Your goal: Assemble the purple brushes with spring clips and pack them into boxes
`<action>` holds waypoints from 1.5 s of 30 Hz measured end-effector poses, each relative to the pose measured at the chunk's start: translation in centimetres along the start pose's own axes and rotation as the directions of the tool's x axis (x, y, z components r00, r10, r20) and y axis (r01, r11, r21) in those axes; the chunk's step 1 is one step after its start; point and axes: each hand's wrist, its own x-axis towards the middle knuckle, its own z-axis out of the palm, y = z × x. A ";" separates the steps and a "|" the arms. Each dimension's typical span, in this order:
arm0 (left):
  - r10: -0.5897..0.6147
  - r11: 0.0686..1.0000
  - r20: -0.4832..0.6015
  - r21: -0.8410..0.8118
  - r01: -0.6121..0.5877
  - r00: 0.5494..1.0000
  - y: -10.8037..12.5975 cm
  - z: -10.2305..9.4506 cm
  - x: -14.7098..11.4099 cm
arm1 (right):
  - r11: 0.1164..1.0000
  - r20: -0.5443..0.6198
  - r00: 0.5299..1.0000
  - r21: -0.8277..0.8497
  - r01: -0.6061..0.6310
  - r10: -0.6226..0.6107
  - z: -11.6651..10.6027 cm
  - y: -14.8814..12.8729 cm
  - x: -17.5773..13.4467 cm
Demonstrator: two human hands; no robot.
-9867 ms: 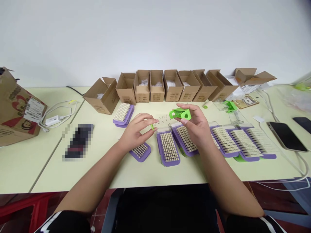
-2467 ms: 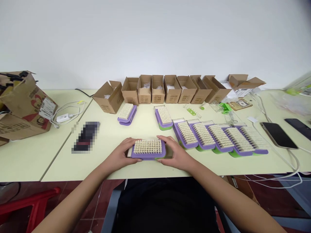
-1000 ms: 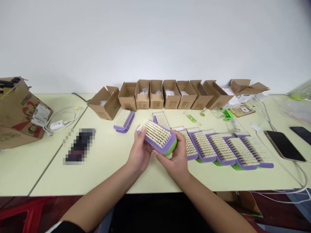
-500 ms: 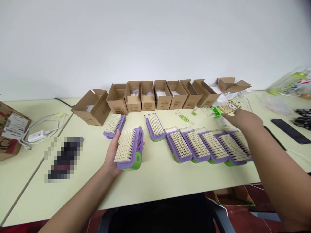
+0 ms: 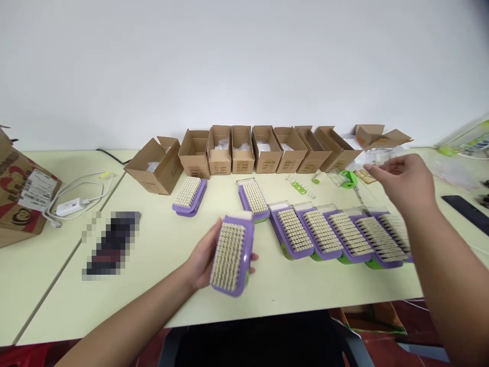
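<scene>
My left hand point(image 5: 206, 257) grips a purple and green brush-like block point(image 5: 229, 255) with rows of cream bristles, tilted above the table. Its bristle side faces me, and my fingers wrap behind it. Over the back right, my right hand point(image 5: 407, 178) has its fingers pinched on what looks like a clear plastic piece point(image 5: 383, 156), blurred and partly hidden. Below that hand lie a green plastic part point(image 5: 348, 179) and a small metal spring point(image 5: 358, 194). Similar bristled blocks stand at right in a row point(image 5: 294, 229), with one behind point(image 5: 254, 199) and one at left point(image 5: 190, 196).
Several open cardboard boxes point(image 5: 242, 164) line the wall. Near them lie a green strip point(image 5: 298, 188) with springs and a small green-ended roller point(image 5: 316, 180). A carton point(image 5: 26, 193) and white cable point(image 5: 71, 206) are at left; a dark phone point(image 5: 466, 213) is at right.
My left hand has moved right and toward me, tipping the bristled block more upright. My right hand has lifted away from the green part, raising what looks like a clear piece. The view has shifted left.
</scene>
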 end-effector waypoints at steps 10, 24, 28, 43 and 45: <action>0.051 0.982 -0.039 0.185 -0.043 0.998 -1.3 -1.2 -0.2 | 0.900 0.450 0.824 0.407 0.156 -0.346 13.5 -17.4 -13.4; 0.111 0.968 -0.026 0.230 -0.102 0.994 -1.1 -1.1 0.4 | 0.840 0.545 0.715 0.532 0.109 -0.438 14.1 -16.3 -14.6; 0.133 0.963 -0.035 0.241 -0.121 0.991 -1.2 -1.1 0.4 | 0.835 0.557 0.694 0.538 0.117 -0.456 14.2 -16.3 -14.8; 0.142 0.977 -0.084 0.172 -0.126 0.986 -1.6 -0.7 0.9 | 0.830 0.544 0.657 0.501 0.245 -0.522 14.4 -15.7 -15.2; 0.152 0.976 -0.081 0.171 -0.136 0.985 -1.5 -0.4 0.9 | 0.830 0.526 0.667 0.488 0.272 -0.528 14.4 -15.5 -15.0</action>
